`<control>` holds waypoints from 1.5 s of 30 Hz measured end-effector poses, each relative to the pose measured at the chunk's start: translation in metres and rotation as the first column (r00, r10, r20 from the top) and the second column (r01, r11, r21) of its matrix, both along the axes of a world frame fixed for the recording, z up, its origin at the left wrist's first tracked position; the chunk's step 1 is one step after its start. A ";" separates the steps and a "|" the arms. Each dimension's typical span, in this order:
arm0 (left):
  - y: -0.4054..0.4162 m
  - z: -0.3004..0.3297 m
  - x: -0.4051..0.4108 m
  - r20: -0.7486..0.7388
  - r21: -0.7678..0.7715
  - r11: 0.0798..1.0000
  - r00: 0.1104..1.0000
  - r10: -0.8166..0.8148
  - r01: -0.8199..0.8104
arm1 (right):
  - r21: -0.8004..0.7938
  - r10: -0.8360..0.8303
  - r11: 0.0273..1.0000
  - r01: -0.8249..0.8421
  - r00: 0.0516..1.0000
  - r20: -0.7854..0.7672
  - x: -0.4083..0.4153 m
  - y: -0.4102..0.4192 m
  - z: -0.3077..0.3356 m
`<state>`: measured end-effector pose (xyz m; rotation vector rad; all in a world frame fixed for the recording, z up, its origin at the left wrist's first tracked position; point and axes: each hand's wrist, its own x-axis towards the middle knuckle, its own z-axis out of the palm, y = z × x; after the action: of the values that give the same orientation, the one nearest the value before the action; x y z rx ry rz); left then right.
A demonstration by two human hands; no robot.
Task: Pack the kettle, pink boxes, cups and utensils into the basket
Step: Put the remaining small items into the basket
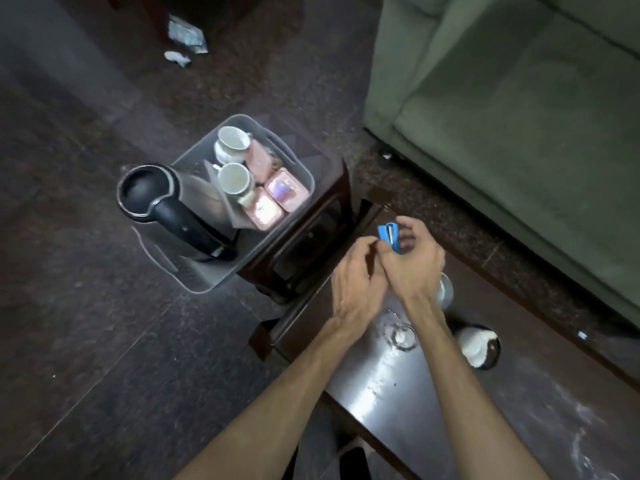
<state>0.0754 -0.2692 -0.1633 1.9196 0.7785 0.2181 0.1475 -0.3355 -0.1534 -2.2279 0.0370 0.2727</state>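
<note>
A grey plastic basket (194, 278) stands on a small dark stool at centre left. Inside it lie a black and steel kettle (173, 206), two white cups (232, 138) (234, 178) and three pink boxes (286, 189). To the right of the basket, over the dark table, my right hand (412, 261) is shut on a small blue utensil (389, 237) with a metal strip. My left hand (356, 275) is curled against the right hand, fingers at the blue utensil's lower end; what it pinches is hidden.
The dark glossy table (381, 386) holds a glass (401, 336), a dark bowl with white contents (479, 344) and another glass item (446, 289) behind my right wrist. A green sofa (519, 116) stands at the upper right. Crumpled paper (185, 38) lies on the floor.
</note>
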 end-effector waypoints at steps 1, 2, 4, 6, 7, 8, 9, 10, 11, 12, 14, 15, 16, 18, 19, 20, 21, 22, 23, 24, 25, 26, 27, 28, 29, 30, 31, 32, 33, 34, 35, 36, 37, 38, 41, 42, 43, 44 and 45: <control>0.021 -0.001 0.000 0.011 -0.002 0.998 0.998 0.057 -0.057 | -0.005 0.052 0.999 -0.052 0.999 -0.001 0.004 0.026 0.001; 0.041 -0.001 0.000 0.013 -0.007 0.994 0.994 0.108 -0.108 | -0.013 0.102 0.995 -0.102 0.995 -0.005 0.007 0.051 0.003; 0.078 -0.003 0.002 -0.005 -0.020 0.981 0.981 0.195 -0.195 | -0.031 0.190 0.981 -0.190 0.982 -0.010 0.013 0.096 0.005; 0.112 -0.005 0.005 -0.027 -0.025 0.965 0.965 0.262 -0.262 | -0.050 0.262 0.964 -0.262 0.965 -0.002 0.017 0.135 0.006; 0.127 -0.006 0.007 -0.034 -0.027 0.959 0.959 0.282 -0.283 | -0.067 0.294 0.954 -0.292 0.956 0.007 0.019 0.152 0.006; 0.140 -0.007 0.008 -0.038 -0.030 0.955 0.955 0.294 -0.295 | -0.086 0.321 0.944 -0.319 0.947 0.013 0.022 0.166 0.007; 0.152 -0.007 0.010 -0.037 -0.035 0.953 0.953 0.300 -0.301 | -0.101 0.343 0.935 -0.340 0.939 0.015 0.024 0.178 0.007; 0.162 -0.008 0.012 -0.031 -0.040 0.952 0.953 0.302 -0.303 | -0.113 0.359 0.928 -0.355 0.933 0.013 0.027 0.189 0.006; 0.172 -0.009 0.014 -0.019 -0.046 0.952 0.953 0.303 -0.303 | -0.124 0.366 0.924 -0.362 0.931 0.012 0.029 0.198 0.006; 0.179 -0.010 0.017 -0.005 -0.056 0.952 0.953 0.302 -0.302 | -0.134 0.367 0.923 -0.362 0.930 0.014 0.032 0.205 0.005; 0.189 -0.011 0.021 0.002 -0.071 0.951 0.954 0.301 -0.300 | -0.155 0.368 0.920 -0.361 0.930 0.020 0.036 0.214 0.003; 0.194 -0.012 0.023 -0.007 -0.071 0.951 0.954 0.300 -0.299 | -0.165 0.369 0.918 -0.362 0.929 0.017 0.038 0.218 0.002; 0.197 -0.013 0.025 -0.020 -0.070 0.952 0.955 0.297 -0.298 | -0.176 0.373 0.914 -0.365 0.928 0.011 0.039 0.221 0.000; 0.202 -0.016 0.027 -0.064 -0.074 0.954 0.956 0.287 -0.291 | -0.206 0.391 0.900 -0.385 0.920 -0.012 0.042 0.225 -0.004; 0.204 -0.017 0.028 -0.094 -0.076 0.955 0.956 0.279 -0.287 | -0.222 0.398 0.892 -0.394 0.917 -0.030 0.042 0.225 -0.006; 0.205 -0.019 0.028 -0.126 -0.072 0.957 0.954 0.271 -0.281 | -0.233 0.399 0.887 -0.399 0.916 -0.047 0.043 0.224 -0.007; 0.205 -0.019 0.027 -0.152 -0.066 0.958 0.952 0.266 -0.278 | -0.239 0.395 0.886 -0.397 0.917 -0.058 0.042 0.223 -0.009; 0.205 -0.020 0.026 -0.166 -0.063 0.960 0.951 0.261 -0.274 | -0.241 0.387 0.889 -0.390 0.920 -0.061 0.040 0.220 -0.011; 0.204 -0.020 0.025 -0.169 -0.062 0.962 0.952 0.254 -0.267 | -0.240 0.377 0.894 -0.379 0.924 -0.058 0.038 0.217 -0.012; 0.203 -0.020 0.024 -0.167 -0.059 0.964 0.955 0.245 -0.258 | -0.237 0.363 0.900 -0.364 0.930 -0.051 0.035 0.213 -0.013; 0.201 -0.020 0.022 -0.169 -0.054 0.967 0.957 0.237 -0.249 | -0.229 0.347 0.910 -0.347 0.937 -0.042 0.032 0.209 -0.013; 0.200 -0.020 0.021 -0.174 -0.053 0.969 0.957 0.231 -0.243 | -0.213 0.326 0.921 -0.326 0.945 -0.036 0.028 0.206 -0.013; 0.198 -0.020 0.020 -0.178 -0.057 0.969 0.958 0.227 -0.240 | -0.195 0.306 0.932 -0.306 0.951 -0.032 0.025 0.202 -0.013; 0.195 -0.020 0.019 -0.180 -0.063 0.969 0.958 0.223 -0.238 | -0.181 0.289 0.940 -0.289 0.957 -0.030 0.022 0.198 -0.013; 0.192 -0.019 0.018 -0.185 -0.063 0.970 0.958 0.220 -0.235 | -0.173 0.276 0.945 -0.277 0.961 -0.030 0.018 0.195 -0.013; 0.189 -0.017 0.016 -0.192 -0.059 0.972 0.958 0.214 -0.228 | -0.167 0.266 0.949 -0.268 0.963 -0.031 0.014 0.191 -0.012; 0.186 -0.017 0.013 -0.198 -0.060 0.973 0.958 0.206 -0.221 | -0.163 0.259 0.951 -0.262 0.965 -0.037 0.010 0.188 -0.012; 0.183 -0.016 0.011 -0.200 -0.064 0.974 0.959 0.200 -0.216 | -0.163 0.254 0.952 -0.258 0.966 -0.049 0.007 0.184 -0.012; 0.180 -0.015 0.008 -0.197 -0.067 0.975 0.960 0.197 -0.213 | -0.164 0.248 0.953 -0.255 0.967 -0.064 0.003 0.180 -0.012; 0.176 -0.014 0.005 -0.194 -0.063 0.976 0.962 0.193 -0.208 | -0.166 0.240 0.954 -0.251 0.967 -0.080 0.000 0.177 -0.012; 0.173 -0.013 0.002 -0.191 -0.050 0.979 0.964 0.184 -0.197 | -0.168 0.233 0.955 -0.246 0.968 -0.094 -0.004 0.173 -0.012; 0.171 -0.011 0.000 -0.189 -0.030 0.983 0.967 0.172 -0.180 | -0.169 0.226 0.956 -0.241 0.969 -0.103 -0.006 0.170 -0.011; 0.168 -0.009 -0.002 -0.188 -0.011 0.987 0.970 0.157 -0.162 | -0.170 0.221 0.957 -0.237 0.969 -0.108 -0.009 0.167 -0.010; 0.166 -0.006 -0.004 -0.188 0.007 0.990 0.972 0.138 -0.139 | -0.169 0.216 0.958 -0.233 0.970 -0.112 -0.011 0.163 -0.009; 0.158 0.002 -0.006 -0.200 0.081 0.996 0.978 0.056 -0.041 | -0.158 0.208 0.962 -0.225 0.971 -0.116 -0.014 0.151 -0.004; 0.154 0.005 -0.005 -0.207 0.107 0.994 0.978 0.028 -0.006 | -0.158 0.205 0.962 -0.221 0.972 -0.113 -0.014 0.146 -0.001; 0.151 0.009 -0.004 -0.215 0.133 0.991 0.977 0.000 0.030 | -0.160 0.199 0.963 -0.215 0.974 -0.110 -0.013 0.140 0.001; 0.147 0.012 -0.003 -0.224 0.161 0.985 0.974 -0.032 0.069 | -0.167 0.191 0.964 -0.208 0.975 -0.109 -0.012 0.134 0.005; 0.142 0.016 -0.001 -0.235 0.189 0.975 0.970 -0.068 0.114 | -0.178 0.183 0.963 -0.201 0.977 -0.111 -0.012 0.127 0.009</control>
<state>0.0745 -0.1267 -0.1471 2.1937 0.8415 0.0198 0.1353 -0.2090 -0.1448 -2.4084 -0.1084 0.4981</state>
